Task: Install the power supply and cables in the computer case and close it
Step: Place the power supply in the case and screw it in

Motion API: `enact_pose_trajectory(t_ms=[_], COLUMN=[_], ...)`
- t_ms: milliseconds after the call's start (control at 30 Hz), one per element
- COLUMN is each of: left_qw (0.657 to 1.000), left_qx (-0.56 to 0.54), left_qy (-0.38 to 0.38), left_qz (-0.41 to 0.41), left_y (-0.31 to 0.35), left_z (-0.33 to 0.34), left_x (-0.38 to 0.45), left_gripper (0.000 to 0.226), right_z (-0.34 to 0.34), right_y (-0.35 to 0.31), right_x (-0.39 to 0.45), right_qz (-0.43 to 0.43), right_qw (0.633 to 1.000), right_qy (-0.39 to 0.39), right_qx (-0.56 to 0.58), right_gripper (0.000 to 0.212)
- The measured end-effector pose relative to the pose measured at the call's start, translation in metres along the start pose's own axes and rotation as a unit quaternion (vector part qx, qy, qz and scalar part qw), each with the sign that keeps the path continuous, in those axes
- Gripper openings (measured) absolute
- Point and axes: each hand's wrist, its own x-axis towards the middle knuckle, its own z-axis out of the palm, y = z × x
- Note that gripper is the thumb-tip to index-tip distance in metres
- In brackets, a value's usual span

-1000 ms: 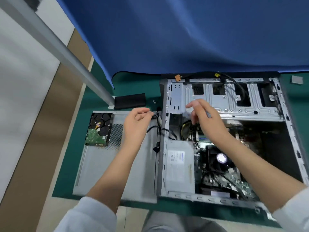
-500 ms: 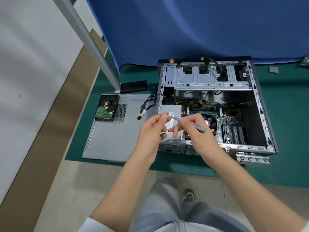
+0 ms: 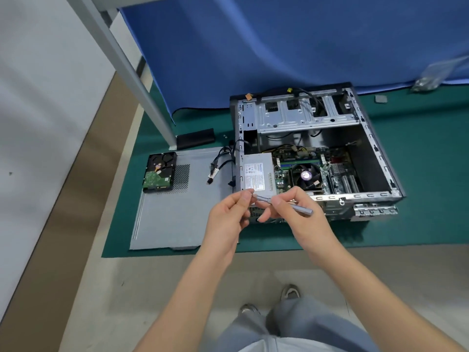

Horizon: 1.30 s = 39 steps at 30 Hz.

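Screwdriver [image 3: 284, 204] near-horizontal, tip left; R hand [image 3: 291, 212] grips shaft, L hand [image 3: 232, 214] pinches tip, above PSU [image 3: 258, 177].

I see the computer case [image 3: 375, 148] as bare, dull grey sheet metal, like the side panel [image 3: 177, 214] lying beside it. The mat [image 3: 418, 199] looks matt green; the backdrop [image 3: 279, 41] is smooth blue cloth.

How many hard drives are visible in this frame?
1. The hard drive lies circuit-board side up on the removed side panel, left of the open computer case. The case's drive cage could hide others.
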Motion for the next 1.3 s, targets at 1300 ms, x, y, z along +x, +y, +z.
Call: enact_pose_trajectory(t_ms=[1300], left_qw=[0.986], left_qx=[0.09], left_qy=[0.064], left_qz=[-0.121], left_y=[-0.155], left_z=[-0.057], left_x=[0.101], left_gripper=[0.008], right_z=[0.022], right_y=[0.212], right_x=[0.035], right_qz=[0.282], right_qw=[0.942], right_qy=[0.09], right_qx=[-0.158], right_gripper=[0.011])
